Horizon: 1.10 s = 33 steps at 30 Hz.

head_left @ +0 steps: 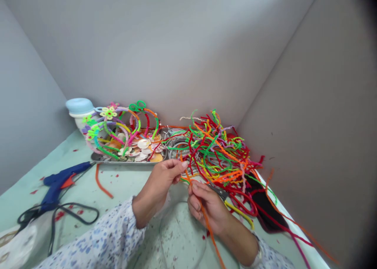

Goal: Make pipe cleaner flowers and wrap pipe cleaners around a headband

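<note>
An orange pipe cleaner runs slantwise between my two hands, its short upper end standing above the fingers and its long tail hanging toward the front edge. My left hand pinches it near the top between thumb and forefinger. Just below and to the right, my right hand is closed around it. Under the hands a thin, pale wire loop shows faintly; whether the fingers also hold it, I cannot tell. Right behind the hands spreads a tangled heap of coloured pipe cleaners.
A metal tray holds shells, coiled wire and pipe-cleaner headbands. At left lie a blue glue gun with its cord and an orange piece. Red-handled scissors, a black flat object and a blue-lidded container surround the workspace.
</note>
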{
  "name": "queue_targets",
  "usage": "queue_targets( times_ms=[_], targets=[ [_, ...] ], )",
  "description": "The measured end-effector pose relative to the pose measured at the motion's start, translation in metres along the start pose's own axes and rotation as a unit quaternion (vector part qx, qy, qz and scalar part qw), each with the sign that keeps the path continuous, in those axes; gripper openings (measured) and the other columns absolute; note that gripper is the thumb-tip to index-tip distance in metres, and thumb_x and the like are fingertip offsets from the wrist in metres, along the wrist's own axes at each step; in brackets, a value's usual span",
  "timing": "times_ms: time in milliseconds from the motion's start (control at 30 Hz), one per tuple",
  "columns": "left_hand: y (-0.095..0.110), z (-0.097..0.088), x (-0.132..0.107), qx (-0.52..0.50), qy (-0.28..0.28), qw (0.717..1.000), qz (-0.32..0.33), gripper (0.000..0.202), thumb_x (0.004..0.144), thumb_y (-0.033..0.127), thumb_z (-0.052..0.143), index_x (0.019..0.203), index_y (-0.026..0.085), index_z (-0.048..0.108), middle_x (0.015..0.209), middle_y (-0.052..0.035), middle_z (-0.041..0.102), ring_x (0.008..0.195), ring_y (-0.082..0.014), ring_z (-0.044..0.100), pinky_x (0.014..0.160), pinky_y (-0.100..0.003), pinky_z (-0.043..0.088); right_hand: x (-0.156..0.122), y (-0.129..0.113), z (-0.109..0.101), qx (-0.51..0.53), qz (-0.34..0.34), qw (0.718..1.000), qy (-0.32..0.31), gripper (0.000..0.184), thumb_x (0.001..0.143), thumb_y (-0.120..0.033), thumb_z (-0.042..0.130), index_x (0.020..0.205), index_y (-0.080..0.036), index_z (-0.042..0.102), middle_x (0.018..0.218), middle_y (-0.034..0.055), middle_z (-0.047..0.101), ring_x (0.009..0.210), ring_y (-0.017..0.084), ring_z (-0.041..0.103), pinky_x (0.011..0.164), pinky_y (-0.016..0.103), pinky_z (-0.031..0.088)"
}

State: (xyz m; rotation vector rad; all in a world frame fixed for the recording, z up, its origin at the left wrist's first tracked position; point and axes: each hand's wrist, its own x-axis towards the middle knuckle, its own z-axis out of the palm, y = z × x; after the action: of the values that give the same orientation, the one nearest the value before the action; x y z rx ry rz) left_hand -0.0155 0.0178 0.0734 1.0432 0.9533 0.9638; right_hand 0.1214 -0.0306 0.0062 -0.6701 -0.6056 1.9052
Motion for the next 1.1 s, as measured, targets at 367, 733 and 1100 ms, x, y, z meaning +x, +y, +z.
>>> queue_targets(
  times_ms=[367, 733, 1100],
  targets=[
    [-0.0003, -0.0039, 0.0011, 0.002, -0.010, 1.000, 0.020, 0.024, 0.074, 0.034, 0.068, 0.064, 0.015, 0.056, 0.060, 0.0041, 0.045, 0.054, -0.0081, 0.034, 0.053, -0.023, 0.027, -0.0029, -0.0034, 0.0042, 0.054, 0.012, 0.998, -0.011, 0.019, 0.078, -0.032, 0.067, 0.074, -0.014, 0.060, 0.039, -0.0070, 0.051, 0.029, 0.005, 0.041, 0.031, 0.014, 0.028],
    [0.0040, -0.0039, 0.0005, -0.024, -0.022, 0.999, 0.017, 0.025, 0.073, 0.033, 0.069, 0.062, 0.015, 0.055, 0.059, 0.0046, 0.044, 0.055, -0.0086, 0.034, 0.054, -0.023, 0.027, -0.0066, -0.0079, 0.0052, 0.076, 0.034, 0.996, -0.036, 0.021, 0.077, -0.034, 0.069, 0.074, -0.016, 0.059, 0.038, -0.0096, 0.048, 0.027, 0.003, 0.037, 0.031, 0.015, 0.024],
    [0.0040, -0.0054, 0.0033, -0.018, 0.000, 1.000, 0.021, 0.029, 0.076, 0.034, 0.066, 0.059, 0.016, 0.051, 0.055, 0.0053, 0.042, 0.053, -0.0087, 0.033, 0.053, -0.023, 0.027, -0.0049, -0.0055, 0.0074, -0.012, 0.008, 1.000, -0.003, 0.029, 0.081, -0.043, 0.062, 0.091, -0.015, 0.060, 0.050, -0.0046, 0.057, 0.036, 0.007, 0.050, 0.036, 0.015, 0.036]
  ],
)
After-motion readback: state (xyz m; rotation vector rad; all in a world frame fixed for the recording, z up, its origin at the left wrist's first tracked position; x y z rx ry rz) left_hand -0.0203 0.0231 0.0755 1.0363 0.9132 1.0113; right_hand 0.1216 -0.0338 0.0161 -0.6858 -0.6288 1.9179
